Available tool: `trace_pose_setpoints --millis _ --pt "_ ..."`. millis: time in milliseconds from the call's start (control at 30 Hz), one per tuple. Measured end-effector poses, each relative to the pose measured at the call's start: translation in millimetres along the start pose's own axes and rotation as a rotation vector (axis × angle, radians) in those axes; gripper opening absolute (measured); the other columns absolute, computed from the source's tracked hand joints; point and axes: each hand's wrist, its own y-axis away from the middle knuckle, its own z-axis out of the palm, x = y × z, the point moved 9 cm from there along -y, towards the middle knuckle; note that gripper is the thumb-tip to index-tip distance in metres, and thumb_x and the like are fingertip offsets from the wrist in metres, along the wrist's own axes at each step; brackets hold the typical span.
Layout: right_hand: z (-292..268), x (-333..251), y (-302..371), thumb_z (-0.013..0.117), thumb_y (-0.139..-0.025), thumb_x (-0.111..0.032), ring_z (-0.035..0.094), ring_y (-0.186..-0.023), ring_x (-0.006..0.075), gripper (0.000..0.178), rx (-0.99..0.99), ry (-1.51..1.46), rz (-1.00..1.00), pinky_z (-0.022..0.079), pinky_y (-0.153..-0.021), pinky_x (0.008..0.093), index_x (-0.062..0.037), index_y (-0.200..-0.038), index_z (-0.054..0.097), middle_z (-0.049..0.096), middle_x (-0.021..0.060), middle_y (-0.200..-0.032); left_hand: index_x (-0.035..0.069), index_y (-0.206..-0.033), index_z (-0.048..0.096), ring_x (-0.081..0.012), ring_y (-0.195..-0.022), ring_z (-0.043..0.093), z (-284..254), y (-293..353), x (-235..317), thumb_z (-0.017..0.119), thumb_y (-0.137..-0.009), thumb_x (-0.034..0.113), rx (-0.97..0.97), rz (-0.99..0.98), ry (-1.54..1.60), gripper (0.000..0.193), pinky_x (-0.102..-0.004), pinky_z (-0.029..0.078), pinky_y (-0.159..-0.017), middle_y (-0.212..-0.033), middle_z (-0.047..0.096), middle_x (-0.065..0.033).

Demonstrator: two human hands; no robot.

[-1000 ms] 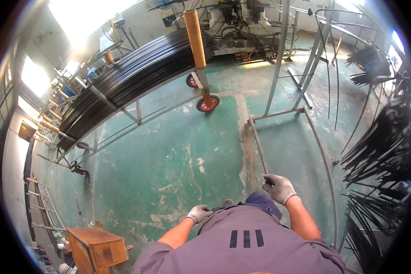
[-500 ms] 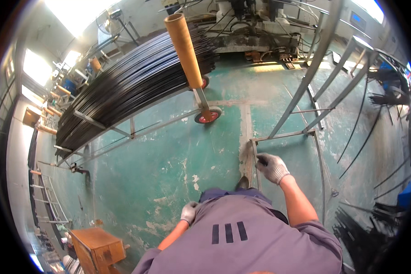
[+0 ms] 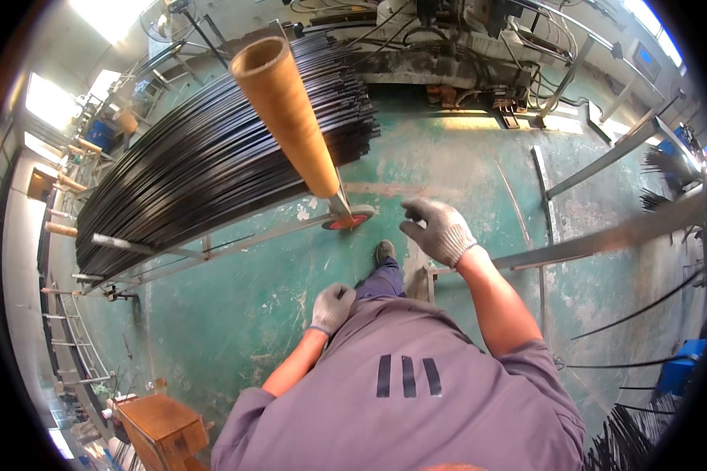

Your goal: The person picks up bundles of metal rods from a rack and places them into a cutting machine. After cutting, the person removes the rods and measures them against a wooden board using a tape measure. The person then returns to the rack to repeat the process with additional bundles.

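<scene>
Stands closer to one wheeled rack (image 3: 123, 244) at left than half a second ago, with the empty right hand (image 3: 440, 233) now past the corner of one metal frame (image 3: 644, 226) at right, thumb apart from half-bent fingers, and with the left hand (image 3: 332, 308) beside the shirt (image 3: 404, 424), fingers curled in; cannot tell whether on cloth. Count on that rack, above the scuffed green floor (image 3: 236, 314), one dense bundle of long, glossy black rods (image 3: 212, 149), one thick, hollow, yellow-brown tube (image 3: 287, 118) and one visible red-hubbed wheel (image 3: 344, 222).
</scene>
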Motion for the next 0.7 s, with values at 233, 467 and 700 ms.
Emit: trace_pose_setpoints --millis 233,467,700 --pt "-46 -13 -183 0.078 -0.094 -0.023 0.074 -0.112 0.0361 0.044 0.055 0.026 -0.057 0.058 -0.097 0.0441 -0.0067 -0.134 0.07 0.077 0.0195 -0.118 0.001 -0.11 0.076 -0.0151 -0.084 0.07 -57 -171 198 0.068 -0.102 0.011 -0.111 0.292 0.216 0.016 -0.0334 0.056 -0.079 -0.091 0.076 -0.0111" --pt "-27 -22 -327 0.079 -0.092 -0.025 0.071 -0.112 0.0393 0.045 -0.078 0.077 -0.134 0.056 -0.098 0.0463 -0.0063 -0.132 0.07 0.076 0.0203 -0.117 0.0 -0.107 0.075 -0.028 -0.09 0.073 -85 -219 275 0.072 -0.096 0.01 -0.015 0.354 0.316 0.015 -0.0395 0.057 -0.083 -0.097 0.076 -0.0177" --pt "4 -37 -499 0.081 -0.093 -0.033 0.063 -0.13 0.0351 0.055 -0.266 0.46 -0.28 0.051 -0.111 0.0457 -0.009 -0.139 0.065 0.07 0.0165 -0.133 -0.001 -0.106 0.074 -0.0305 -0.098 0.075 -98 -281 310 0.073 -0.092 0.0 0.274 0.427 0.263 0.014 -0.0394 0.058 -0.09 -0.105 0.077 -0.0164"
